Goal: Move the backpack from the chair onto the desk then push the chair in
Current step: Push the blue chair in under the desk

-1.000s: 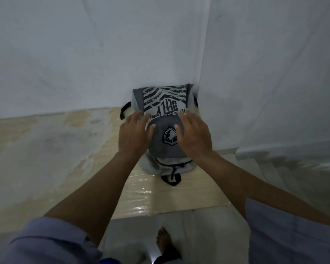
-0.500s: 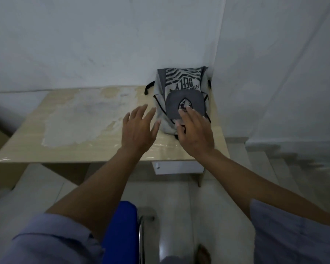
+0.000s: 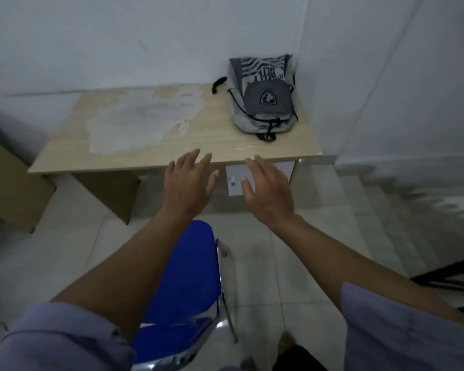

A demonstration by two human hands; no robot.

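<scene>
Backpack [image 3: 261, 95] sits on the counter [image 3: 150, 135], upper right of frame, so that part's done. Both hands, left hand [image 3: 189, 187] and right hand [image 3: 268, 195], are empty with fingers spread; blue chair [image 3: 184, 290] isn't pushed in yet.

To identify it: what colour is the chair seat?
Bright blue, seen in the head view: the chair seat, on a shiny metal frame.

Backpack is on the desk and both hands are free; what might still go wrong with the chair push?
1. The blue chair stands well back from the desk, left of the drawer; pushed at an angle, it may strike the desk's side panel.
2. A bare foot is beside the chair's metal leg and might get caught.
3. The backpack leans on the wall; a bump could tip it.
</scene>
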